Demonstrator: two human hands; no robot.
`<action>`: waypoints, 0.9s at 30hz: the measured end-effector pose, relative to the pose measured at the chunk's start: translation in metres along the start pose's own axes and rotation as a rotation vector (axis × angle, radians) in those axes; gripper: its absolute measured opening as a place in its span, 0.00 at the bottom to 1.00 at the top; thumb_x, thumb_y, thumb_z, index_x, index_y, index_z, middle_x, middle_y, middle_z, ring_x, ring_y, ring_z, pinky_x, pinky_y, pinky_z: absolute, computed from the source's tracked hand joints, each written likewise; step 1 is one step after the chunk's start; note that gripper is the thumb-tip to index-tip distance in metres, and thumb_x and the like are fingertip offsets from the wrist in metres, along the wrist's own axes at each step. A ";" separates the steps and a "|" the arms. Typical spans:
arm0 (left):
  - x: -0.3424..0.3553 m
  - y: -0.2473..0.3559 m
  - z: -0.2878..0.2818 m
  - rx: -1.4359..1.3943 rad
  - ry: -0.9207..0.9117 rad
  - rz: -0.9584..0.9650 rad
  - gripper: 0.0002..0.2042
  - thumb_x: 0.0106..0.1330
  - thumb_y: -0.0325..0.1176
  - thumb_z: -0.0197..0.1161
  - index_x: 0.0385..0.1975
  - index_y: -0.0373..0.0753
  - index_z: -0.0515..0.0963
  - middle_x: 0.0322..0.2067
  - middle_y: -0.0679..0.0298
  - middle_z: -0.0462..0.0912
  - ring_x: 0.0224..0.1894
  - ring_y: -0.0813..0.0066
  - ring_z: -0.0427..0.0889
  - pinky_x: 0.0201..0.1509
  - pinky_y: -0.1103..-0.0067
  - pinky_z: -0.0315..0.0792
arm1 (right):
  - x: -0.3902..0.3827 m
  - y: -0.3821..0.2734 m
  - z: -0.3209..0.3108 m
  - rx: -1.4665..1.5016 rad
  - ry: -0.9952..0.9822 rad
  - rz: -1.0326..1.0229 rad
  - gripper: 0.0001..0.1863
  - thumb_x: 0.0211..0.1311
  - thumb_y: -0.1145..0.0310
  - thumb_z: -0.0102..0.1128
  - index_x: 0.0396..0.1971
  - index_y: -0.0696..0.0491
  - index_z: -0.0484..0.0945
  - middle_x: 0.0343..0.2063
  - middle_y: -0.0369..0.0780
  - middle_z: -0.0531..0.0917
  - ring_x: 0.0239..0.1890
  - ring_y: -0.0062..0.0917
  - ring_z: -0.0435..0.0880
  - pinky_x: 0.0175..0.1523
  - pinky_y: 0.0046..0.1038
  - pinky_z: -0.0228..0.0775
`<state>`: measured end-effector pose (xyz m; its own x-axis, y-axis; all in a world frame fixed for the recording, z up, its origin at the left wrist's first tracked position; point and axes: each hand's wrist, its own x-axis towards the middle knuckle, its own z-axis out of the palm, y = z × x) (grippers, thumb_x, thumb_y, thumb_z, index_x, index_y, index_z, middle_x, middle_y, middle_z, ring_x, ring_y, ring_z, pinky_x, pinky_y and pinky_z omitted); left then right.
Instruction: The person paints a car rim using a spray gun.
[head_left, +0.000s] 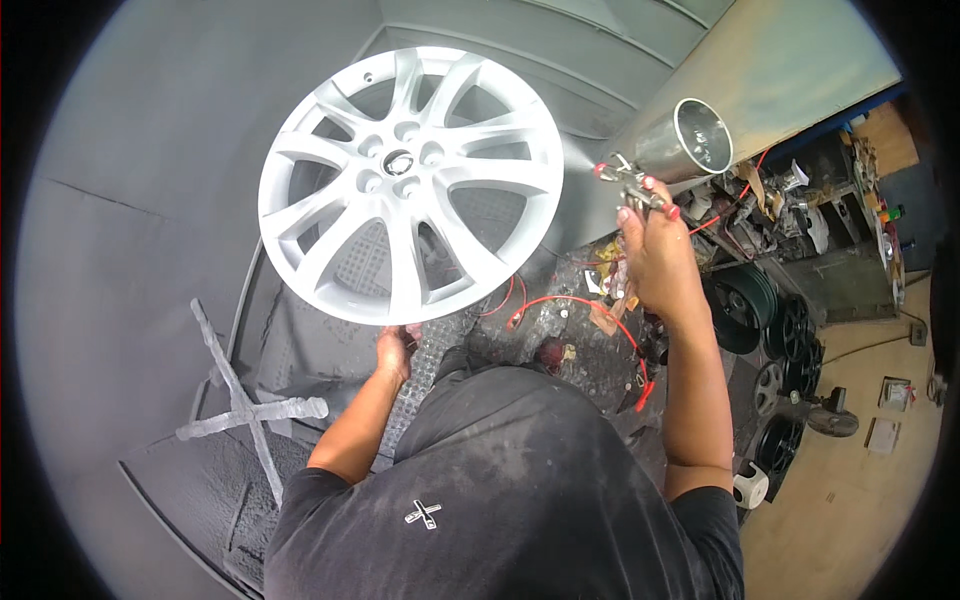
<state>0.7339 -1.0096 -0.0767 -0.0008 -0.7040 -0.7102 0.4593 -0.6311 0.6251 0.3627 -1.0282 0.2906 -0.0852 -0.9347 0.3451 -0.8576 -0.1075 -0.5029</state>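
Note:
A white multi-spoke wheel rim (413, 293) fills the upper middle, face up, its centre hole and bolt holes visible. Just below its near edge my left hand (396, 350) is closed on something mostly hidden under the rim. My right hand (655, 255) grips a metal spray gun (632, 185) with red knobs, topped by a steel paint cup (692, 145). The nozzle faces left at the rim's right side, a short distance away, and a faint pale mist shows in front of it.
Grey booth walls (130, 150) surround the left and back. A spray-coated cross stand (242, 408) stands lower left. A red hose (575, 300) snakes over the littered floor. At right are a cluttered shelf unit (830, 255), dark wheels (735, 310), a fan (832, 420) and a white stool (750, 485).

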 end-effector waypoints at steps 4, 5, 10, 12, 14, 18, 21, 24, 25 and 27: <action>0.009 0.014 -0.033 0.038 0.162 0.065 0.15 0.73 0.47 0.48 0.46 0.46 0.74 0.30 0.67 0.80 0.32 0.73 0.77 0.40 0.73 0.69 | -0.009 -0.045 0.005 0.204 -0.143 0.043 0.17 0.72 0.72 0.51 0.56 0.63 0.65 0.30 0.51 0.77 0.32 0.44 0.77 0.40 0.38 0.70; 0.014 0.021 -0.042 0.052 0.116 0.077 0.14 0.72 0.48 0.49 0.43 0.46 0.76 0.27 0.68 0.79 0.30 0.75 0.76 0.38 0.74 0.69 | -0.010 -0.052 0.006 0.276 -0.206 0.070 0.17 0.72 0.71 0.51 0.55 0.63 0.67 0.34 0.54 0.79 0.38 0.54 0.79 0.46 0.41 0.71; 0.026 0.057 -0.063 0.137 0.224 0.143 0.14 0.70 0.47 0.51 0.41 0.46 0.77 0.29 0.69 0.81 0.29 0.77 0.77 0.34 0.75 0.68 | -0.020 -0.066 0.024 0.531 -0.335 0.038 0.12 0.74 0.68 0.49 0.51 0.58 0.66 0.27 0.35 0.74 0.22 0.15 0.68 0.30 0.23 0.65; 0.035 0.068 -0.077 0.120 0.310 0.137 0.14 0.70 0.47 0.54 0.44 0.45 0.78 0.32 0.69 0.83 0.30 0.78 0.78 0.33 0.76 0.69 | -0.021 -0.072 0.036 0.438 -0.310 -0.003 0.14 0.73 0.69 0.50 0.52 0.60 0.66 0.28 0.39 0.74 0.25 0.23 0.71 0.34 0.29 0.68; 0.044 0.074 -0.087 0.080 0.368 0.164 0.17 0.70 0.47 0.55 0.48 0.42 0.77 0.37 0.67 0.84 0.33 0.76 0.81 0.35 0.75 0.71 | -0.026 -0.073 0.053 0.379 -0.262 -0.027 0.15 0.72 0.70 0.51 0.53 0.60 0.66 0.28 0.41 0.75 0.26 0.28 0.74 0.37 0.33 0.70; 0.062 0.069 -0.117 -0.118 0.343 0.338 0.18 0.72 0.46 0.54 0.52 0.42 0.77 0.44 0.68 0.84 0.46 0.72 0.82 0.44 0.75 0.72 | -0.029 -0.067 0.065 0.210 -0.126 -0.025 0.18 0.70 0.73 0.52 0.55 0.64 0.66 0.33 0.56 0.81 0.39 0.56 0.79 0.45 0.45 0.71; 0.037 0.054 -0.102 -0.109 0.269 0.288 0.20 0.72 0.47 0.54 0.56 0.41 0.74 0.47 0.64 0.81 0.42 0.69 0.80 0.46 0.73 0.72 | -0.039 -0.052 0.070 0.137 -0.094 0.025 0.18 0.70 0.73 0.52 0.55 0.63 0.65 0.36 0.58 0.81 0.41 0.57 0.79 0.45 0.46 0.70; 0.026 0.023 -0.089 -0.103 0.211 0.155 0.14 0.71 0.46 0.55 0.46 0.45 0.76 0.35 0.70 0.79 0.30 0.78 0.70 0.36 0.76 0.69 | -0.049 -0.045 0.076 0.119 -0.035 0.042 0.18 0.70 0.73 0.53 0.56 0.61 0.65 0.38 0.59 0.81 0.42 0.57 0.79 0.46 0.47 0.71; 0.025 0.009 -0.093 -0.102 0.179 0.100 0.14 0.71 0.47 0.54 0.46 0.45 0.75 0.34 0.69 0.78 0.30 0.77 0.71 0.36 0.76 0.69 | -0.051 -0.046 0.077 0.113 -0.035 0.081 0.18 0.70 0.73 0.53 0.57 0.61 0.65 0.39 0.59 0.81 0.43 0.57 0.79 0.47 0.46 0.71; 0.020 -0.017 -0.092 -0.078 0.100 0.015 0.15 0.71 0.50 0.55 0.47 0.46 0.73 0.36 0.67 0.76 0.32 0.75 0.71 0.37 0.74 0.68 | -0.053 -0.039 0.078 0.046 -0.024 0.163 0.19 0.70 0.73 0.52 0.57 0.59 0.64 0.42 0.60 0.80 0.45 0.58 0.79 0.49 0.46 0.72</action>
<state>0.8079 -0.9824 -0.1312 0.0939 -0.6747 -0.7321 0.5263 -0.5905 0.6118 0.4404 -1.0013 0.2300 -0.2084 -0.9487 0.2376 -0.8092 0.0309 -0.5867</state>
